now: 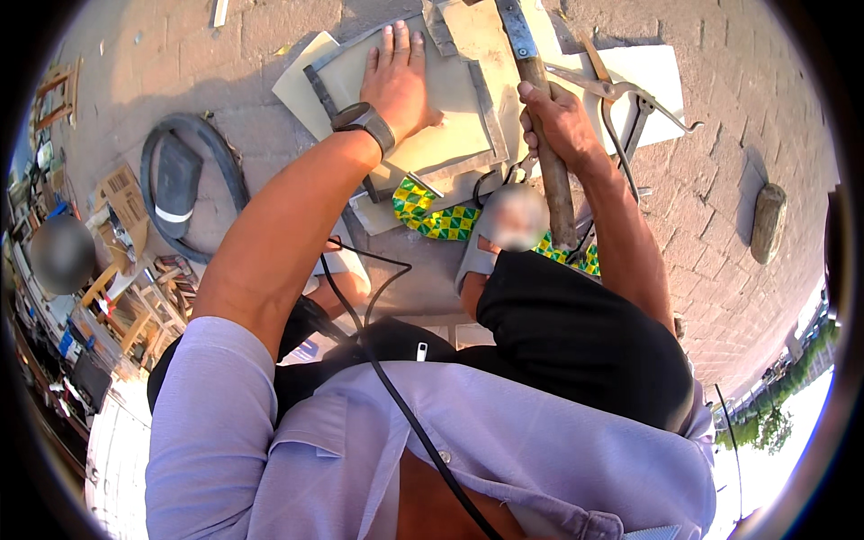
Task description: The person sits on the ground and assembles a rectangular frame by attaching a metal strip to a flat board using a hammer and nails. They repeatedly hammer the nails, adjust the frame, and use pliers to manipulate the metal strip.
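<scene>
My left hand (398, 88) lies flat with its fingers stretched out, pressing on a tan panel (461, 112) edged with dark grey strips (487, 108). In my right hand (562, 126) is a wooden-handled tool (558, 193), gripped round the shaft. A riveted metal piece joins its top end; its head lies beyond the picture's edge, so its kind is hidden. Long metal pincers (615, 89) rest beside my right hand on a pale sheet (661, 76). Below the panel runs a yellow and green checked strip (432, 220), partly behind my foot.
A black rubber tube loop (236, 171) lies on the brick paving at left, round a dark flat piece (178, 175). Farther left are a cardboard box (124, 200) and wooden stools (148, 310). An oblong stone (768, 223) lies at right. A black cable (396, 396) hangs across my front.
</scene>
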The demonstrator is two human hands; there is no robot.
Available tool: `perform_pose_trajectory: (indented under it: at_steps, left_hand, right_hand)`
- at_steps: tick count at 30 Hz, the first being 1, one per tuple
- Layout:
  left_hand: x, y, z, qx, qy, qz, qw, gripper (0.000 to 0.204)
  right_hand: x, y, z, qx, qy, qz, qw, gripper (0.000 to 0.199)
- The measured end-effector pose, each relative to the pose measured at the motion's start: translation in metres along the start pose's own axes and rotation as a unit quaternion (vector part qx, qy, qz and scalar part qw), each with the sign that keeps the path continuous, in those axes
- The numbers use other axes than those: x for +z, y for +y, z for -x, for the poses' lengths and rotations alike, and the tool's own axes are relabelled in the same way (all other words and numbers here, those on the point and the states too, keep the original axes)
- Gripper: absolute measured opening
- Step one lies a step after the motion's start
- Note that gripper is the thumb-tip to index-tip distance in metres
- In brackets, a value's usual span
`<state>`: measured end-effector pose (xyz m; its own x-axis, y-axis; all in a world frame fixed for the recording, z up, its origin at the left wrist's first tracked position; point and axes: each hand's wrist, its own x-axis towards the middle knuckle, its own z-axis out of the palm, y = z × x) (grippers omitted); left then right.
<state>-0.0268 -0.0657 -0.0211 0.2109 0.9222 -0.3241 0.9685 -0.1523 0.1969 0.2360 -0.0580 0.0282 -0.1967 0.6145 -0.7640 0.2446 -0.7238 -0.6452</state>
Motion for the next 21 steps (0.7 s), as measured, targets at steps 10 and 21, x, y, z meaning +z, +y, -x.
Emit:
perform_pose_trajectory:
  at_steps: [10, 21]
  left_hand:
    - [-0.001, 0.001, 0.0, -0.007, 0.007, 0.022, 1.0, 0.138]
    - [-0.002, 0.001, 0.002, -0.009, 0.008, 0.015, 1.0, 0.136]
  right_hand:
    - [0.031, 0.02, 0.003, -0.041, 0.036, 0.102, 0.993, 0.039]
    - [0.023, 0.014, 0.002, -0.099, 0.098, 0.241, 0.96, 0.046]
